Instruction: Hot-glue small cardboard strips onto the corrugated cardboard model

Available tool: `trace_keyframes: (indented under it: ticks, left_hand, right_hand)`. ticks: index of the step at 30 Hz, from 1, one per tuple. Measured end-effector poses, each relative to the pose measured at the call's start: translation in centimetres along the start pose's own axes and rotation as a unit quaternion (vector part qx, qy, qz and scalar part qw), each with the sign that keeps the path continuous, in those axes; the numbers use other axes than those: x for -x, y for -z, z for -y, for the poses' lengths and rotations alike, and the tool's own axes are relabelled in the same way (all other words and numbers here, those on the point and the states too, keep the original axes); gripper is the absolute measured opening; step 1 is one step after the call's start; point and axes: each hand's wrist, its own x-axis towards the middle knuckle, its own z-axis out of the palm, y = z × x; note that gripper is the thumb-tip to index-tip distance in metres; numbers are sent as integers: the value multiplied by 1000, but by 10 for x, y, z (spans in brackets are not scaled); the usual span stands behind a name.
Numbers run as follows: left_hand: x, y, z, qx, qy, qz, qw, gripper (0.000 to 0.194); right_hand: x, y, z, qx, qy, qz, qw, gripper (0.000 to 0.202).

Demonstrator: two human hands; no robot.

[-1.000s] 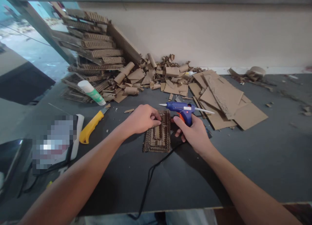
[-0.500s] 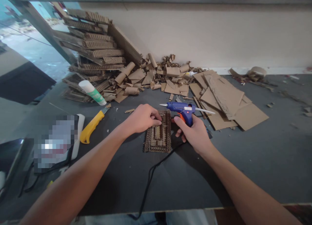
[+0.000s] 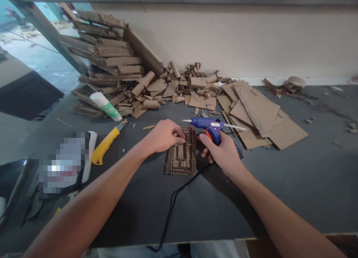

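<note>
A rectangular corrugated cardboard piece (image 3: 183,157), built up of concentric strips, lies flat on the dark table. My left hand (image 3: 167,136) is over its upper left part, thumb and fingers pinched together at the strips; whatever they pinch is too small to make out. In my right hand (image 3: 220,150) is a blue glue gun (image 3: 207,124) with an orange trigger, a lit red light and a clear glue stick out of its back. Its nozzle points left, just above the far edge of the cardboard piece. A black cord trails from the gun toward the table's front edge.
Left of my hands lie a yellow utility knife (image 3: 105,145), a white-green glue tube (image 3: 106,106) and a blurred-out phone-like object (image 3: 64,164). Cardboard scraps (image 3: 179,86) are heaped behind, beside a tall stack of corrugated pieces (image 3: 112,60). Flat cardboard sheets (image 3: 285,133) lie at right.
</note>
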Motion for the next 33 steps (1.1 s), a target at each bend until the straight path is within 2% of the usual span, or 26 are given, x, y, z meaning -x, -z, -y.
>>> trace_keyframes:
  ticks: [21, 30, 33]
  left_hand:
    - [1, 2, -4, 15, 22, 23, 999, 26]
    - [7, 1, -16, -41, 49, 1, 998, 23]
    - [8, 0, -16, -65, 39, -13, 997, 22]
  right_hand:
    - [-2, 1, -5, 15, 8, 0, 1000, 48]
    - [0, 2, -4, 22, 15, 0, 1000, 47]
    - [0, 1, -2, 28, 16, 1, 999, 46]
